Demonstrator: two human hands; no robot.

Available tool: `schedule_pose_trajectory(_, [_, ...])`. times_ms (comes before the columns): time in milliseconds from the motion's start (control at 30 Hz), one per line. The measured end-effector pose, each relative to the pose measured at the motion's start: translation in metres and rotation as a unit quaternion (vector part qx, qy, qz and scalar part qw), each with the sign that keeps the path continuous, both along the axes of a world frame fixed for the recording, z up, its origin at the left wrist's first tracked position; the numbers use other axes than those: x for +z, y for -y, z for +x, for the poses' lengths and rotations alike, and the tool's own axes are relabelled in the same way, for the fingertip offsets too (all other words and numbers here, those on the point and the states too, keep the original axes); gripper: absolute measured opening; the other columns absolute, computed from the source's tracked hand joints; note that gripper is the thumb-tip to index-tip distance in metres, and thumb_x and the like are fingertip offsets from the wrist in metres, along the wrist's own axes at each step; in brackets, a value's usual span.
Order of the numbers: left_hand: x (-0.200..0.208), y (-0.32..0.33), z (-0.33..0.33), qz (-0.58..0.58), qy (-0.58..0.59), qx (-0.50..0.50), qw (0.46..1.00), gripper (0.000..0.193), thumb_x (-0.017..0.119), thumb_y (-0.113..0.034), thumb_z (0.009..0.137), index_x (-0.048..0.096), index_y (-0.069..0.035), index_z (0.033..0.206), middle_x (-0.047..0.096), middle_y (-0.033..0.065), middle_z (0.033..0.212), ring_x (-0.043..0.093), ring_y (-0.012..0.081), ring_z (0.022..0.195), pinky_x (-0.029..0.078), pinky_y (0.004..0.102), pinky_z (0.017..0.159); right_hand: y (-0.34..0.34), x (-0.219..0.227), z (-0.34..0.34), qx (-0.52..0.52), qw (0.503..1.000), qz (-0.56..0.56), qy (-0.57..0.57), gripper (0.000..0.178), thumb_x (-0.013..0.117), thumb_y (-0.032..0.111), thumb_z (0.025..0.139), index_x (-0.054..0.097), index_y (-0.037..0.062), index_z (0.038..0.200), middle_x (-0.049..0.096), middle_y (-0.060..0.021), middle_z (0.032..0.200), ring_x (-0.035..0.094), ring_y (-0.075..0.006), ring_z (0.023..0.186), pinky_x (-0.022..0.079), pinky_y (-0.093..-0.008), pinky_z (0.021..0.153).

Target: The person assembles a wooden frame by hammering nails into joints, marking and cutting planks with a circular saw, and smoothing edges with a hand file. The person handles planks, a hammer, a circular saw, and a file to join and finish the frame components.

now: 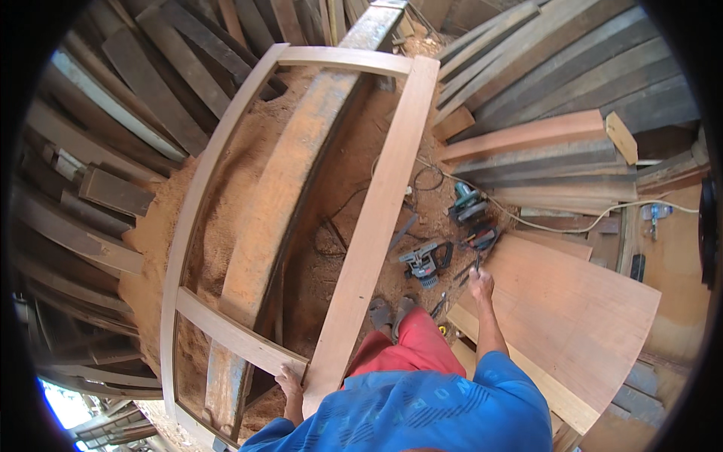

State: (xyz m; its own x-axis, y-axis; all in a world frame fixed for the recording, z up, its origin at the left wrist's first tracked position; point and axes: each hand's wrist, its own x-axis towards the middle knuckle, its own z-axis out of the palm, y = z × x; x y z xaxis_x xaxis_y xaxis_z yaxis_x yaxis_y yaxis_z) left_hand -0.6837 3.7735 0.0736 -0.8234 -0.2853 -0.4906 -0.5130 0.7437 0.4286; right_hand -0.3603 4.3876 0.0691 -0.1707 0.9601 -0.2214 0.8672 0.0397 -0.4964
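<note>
A long frame of pale reddish wood [380,207] lies across a worn beam [282,173], its cross rail [233,339] joining the two long sides. My left hand [289,381] is closed over the right end of that cross rail, close to where it meets the right side piece. Out to the right, my right hand [480,286] is closed around a thin dark stick-like tool [476,261], pointing away from me. Its exact kind is too small to make out. Just past this hand are power tools on the ground, with a wide wooden panel [565,316] to its right.
A grey corded power tool [426,262] and a green circular saw [468,202] lie on the sawdust. A pale cord [542,226] runs off to the right. Stacked boards [557,68] line the right, and more planks [113,196] the left. My sandalled feet [392,313] stand beside the frame.
</note>
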Motion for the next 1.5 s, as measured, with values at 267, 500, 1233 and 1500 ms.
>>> schedule_pose_trajectory(267, [0.013,-0.010,0.005,0.056,-0.006,0.060,0.997,0.078,0.053,-0.058,0.098,0.037,0.012,0.129,0.054,0.0364,0.126,0.058,0.0446,0.117,0.047,0.0490,0.100,-0.139,0.129,-0.206,0.024,0.927,0.013,-0.375,0.028,0.061,0.026,0.097,0.070,-0.0007,0.094,0.071,-0.0103,0.080,0.063,-0.0194,0.068,0.049,-0.0350,0.063])
schedule_pose_trajectory(500, [0.063,-0.057,0.003,-0.078,0.074,0.124,0.986,0.099,0.065,-0.067,0.086,0.026,0.006,0.140,0.044,0.0341,0.138,0.051,0.0405,0.126,0.042,0.0462,0.106,-0.336,0.100,-0.356,0.058,0.908,0.087,-0.406,0.020,0.062,0.019,0.096,0.072,0.0009,0.093,0.066,0.0002,0.073,0.055,-0.0066,0.066,0.045,-0.0265,0.058])
schedule_pose_trajectory(1233, [0.055,-0.096,-0.028,-0.238,0.294,0.144,0.915,0.131,0.084,-0.043,0.075,-0.010,0.003,0.155,0.033,0.0256,0.155,0.036,0.0345,0.142,0.029,0.0424,0.119,-0.567,-0.005,-0.547,0.005,0.957,0.038,-0.287,0.034,0.059,0.031,0.089,0.078,0.0031,0.091,0.077,-0.0099,0.096,0.069,-0.0254,0.091,0.051,-0.0370,0.086])
schedule_pose_trajectory(1500, [0.032,-0.090,-0.006,-0.255,0.175,0.101,0.946,0.111,0.083,-0.043,0.076,0.016,0.006,0.150,0.043,0.0206,0.146,0.044,0.0312,0.132,0.034,0.0399,0.113,-0.558,0.066,-0.520,0.085,0.993,0.083,-0.007,0.034,0.057,0.031,0.084,0.078,0.0052,0.090,0.076,-0.0151,0.095,0.071,-0.0327,0.092,0.052,-0.0433,0.086])
